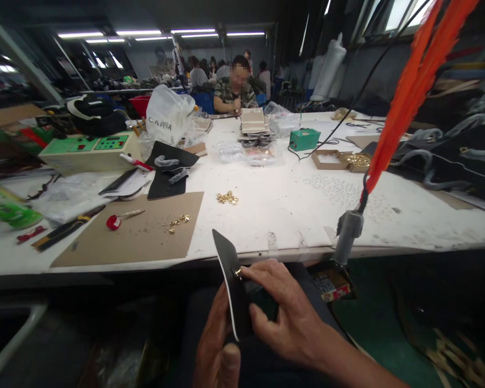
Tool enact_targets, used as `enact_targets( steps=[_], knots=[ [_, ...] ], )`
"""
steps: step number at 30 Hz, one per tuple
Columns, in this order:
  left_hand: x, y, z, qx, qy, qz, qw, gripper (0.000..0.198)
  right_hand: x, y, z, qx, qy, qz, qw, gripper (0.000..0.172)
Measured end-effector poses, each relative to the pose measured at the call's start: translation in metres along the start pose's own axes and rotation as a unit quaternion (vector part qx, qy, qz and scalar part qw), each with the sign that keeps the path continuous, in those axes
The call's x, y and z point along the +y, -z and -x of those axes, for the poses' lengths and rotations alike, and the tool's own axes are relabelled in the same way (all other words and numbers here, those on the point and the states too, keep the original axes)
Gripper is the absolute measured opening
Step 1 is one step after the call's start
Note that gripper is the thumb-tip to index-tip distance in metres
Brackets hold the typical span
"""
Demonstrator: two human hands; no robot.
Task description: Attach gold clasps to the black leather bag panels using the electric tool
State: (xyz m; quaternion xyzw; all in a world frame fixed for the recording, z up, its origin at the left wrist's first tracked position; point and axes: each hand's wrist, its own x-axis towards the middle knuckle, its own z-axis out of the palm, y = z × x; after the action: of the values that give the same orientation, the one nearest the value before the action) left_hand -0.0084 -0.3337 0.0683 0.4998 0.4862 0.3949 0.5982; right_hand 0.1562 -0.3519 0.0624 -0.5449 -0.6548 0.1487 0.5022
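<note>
A thin black leather-like panel (236, 285) with a pale edge is held upright over my lap, in front of the table's near edge. My left hand (216, 337) grips it from behind and below, its thumb at the lower end and most of its fingers hidden. On the panel's face sits a small gold-coloured metal fitting (238, 274). The index fingertip of my right hand (285, 307) presses against this fitting, the other fingers curled beside it. The right thumb is near the panel's right side; whether it touches cannot be made out.
Gold fittings lie in a pile (227, 198) on the white table (267, 205) and on a brown board (137, 237) with a red-capped tool (113, 222). An orange strip holds a hanging grey device (348, 231) at right. A person (234, 89) sits opposite.
</note>
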Motion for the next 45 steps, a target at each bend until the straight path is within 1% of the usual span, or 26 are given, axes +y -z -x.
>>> enact_targets(
  steps=[2,4,5,6,7,9,10,11,14,16,17,19,21,23,25,26,29,31,32,34,35,36,38,41,43,45],
  knots=[
    [-0.001,0.0,0.001,0.005,-0.046,0.004,0.999,0.093,-0.006,0.01,0.004,-0.046,0.01,-0.005,0.999,0.086],
    [-0.004,-0.002,0.002,0.015,-0.089,0.003,0.996,0.083,-0.009,0.014,0.007,-0.082,0.019,0.0,0.996,0.097],
    [-0.007,-0.004,0.002,0.022,-0.1,0.0,0.995,0.081,-0.008,0.014,0.008,-0.088,0.024,0.001,0.996,0.1],
    [-0.009,-0.005,0.002,0.028,-0.111,-0.006,0.993,0.079,-0.006,0.012,0.009,-0.078,0.029,-0.001,0.997,0.099],
    [-0.012,-0.007,0.002,0.033,-0.121,-0.01,0.992,0.079,-0.002,0.008,0.01,-0.058,0.033,-0.007,0.998,0.094],
    [-0.018,-0.011,0.001,0.035,-0.139,-0.006,0.99,0.077,0.006,-0.002,0.011,-0.009,0.036,-0.025,0.999,0.072],
    [-0.021,-0.012,0.001,0.035,-0.144,0.0,0.989,0.073,0.011,-0.006,0.011,0.004,0.033,-0.036,0.999,0.061],
    [-0.023,-0.012,-0.001,0.038,-0.143,0.004,0.989,0.069,0.015,-0.009,0.011,0.01,0.029,-0.05,0.998,0.055],
    [-0.024,-0.008,-0.007,0.064,-0.088,0.013,0.994,0.055,0.022,-0.011,0.014,-0.013,0.027,-0.089,0.996,0.049],
    [-0.02,-0.001,-0.015,0.077,-0.051,0.02,0.996,0.054,0.024,-0.007,0.017,-0.031,0.034,-0.11,0.993,0.048],
    [-0.017,0.004,-0.019,0.079,-0.046,0.018,0.996,0.056,0.024,-0.004,0.017,-0.041,0.038,-0.115,0.992,0.047],
    [-0.011,0.012,-0.028,0.081,-0.063,-0.01,0.995,0.062,0.025,0.0,0.018,-0.057,0.043,-0.117,0.991,0.045],
    [-0.006,0.019,-0.035,0.092,-0.098,-0.062,0.989,0.07,0.027,0.003,0.017,-0.072,0.037,-0.119,0.99,0.039],
    [-0.004,0.022,-0.04,0.104,-0.147,-0.104,0.978,0.076,0.029,0.004,0.014,-0.085,0.008,-0.135,0.987,0.032],
    [-0.002,0.021,-0.043,0.087,-0.173,-0.108,0.975,0.071,0.03,0.007,0.009,-0.102,-0.038,-0.16,0.981,0.026],
    [-0.002,0.02,-0.044,0.061,-0.166,-0.098,0.979,0.063,0.029,0.01,0.007,-0.112,-0.062,-0.171,0.977,0.024],
    [0.0,0.016,-0.05,-0.029,-0.104,-0.078,0.991,0.038,0.027,0.019,0.001,-0.146,-0.131,-0.169,0.966,0.023],
    [0.002,0.013,-0.056,-0.054,-0.093,-0.107,0.988,0.027,0.028,0.024,0.001,-0.128,-0.182,-0.132,0.966,0.023],
    [0.003,0.011,-0.059,-0.057,-0.09,-0.127,0.986,0.024,0.03,0.025,0.002,-0.1,-0.209,-0.107,0.967,0.025],
    [0.005,0.009,-0.068,-0.063,-0.069,-0.144,0.985,0.022,0.037,0.025,0.004,-0.041,-0.264,-0.059,0.962,0.034],
    [0.006,0.007,-0.073,-0.069,-0.052,-0.138,0.987,0.022,0.042,0.024,0.003,-0.029,-0.29,-0.043,0.956,0.039],
    [0.006,0.006,-0.079,-0.078,-0.033,-0.126,0.988,0.023,0.046,0.023,0.001,-0.031,-0.313,-0.035,0.949,0.042],
    [0.007,0.003,-0.092,-0.092,0.004,-0.101,0.991,0.027,0.054,0.019,-0.009,-0.065,-0.347,-0.045,0.934,0.044],
    [0.007,-0.002,-0.119,-0.097,0.038,-0.064,0.992,0.034,0.065,0.011,-0.037,-0.128,-0.372,-0.067,0.917,0.046],
    [0.007,-0.005,-0.14,-0.094,0.055,-0.04,0.993,0.036,0.072,0.007,-0.059,-0.152,-0.369,-0.054,0.915,0.044],
    [0.005,-0.008,-0.161,-0.095,0.071,-0.03,0.992,0.038,0.081,0.002,-0.079,-0.158,-0.357,-0.023,0.92,0.04]
  ],
)
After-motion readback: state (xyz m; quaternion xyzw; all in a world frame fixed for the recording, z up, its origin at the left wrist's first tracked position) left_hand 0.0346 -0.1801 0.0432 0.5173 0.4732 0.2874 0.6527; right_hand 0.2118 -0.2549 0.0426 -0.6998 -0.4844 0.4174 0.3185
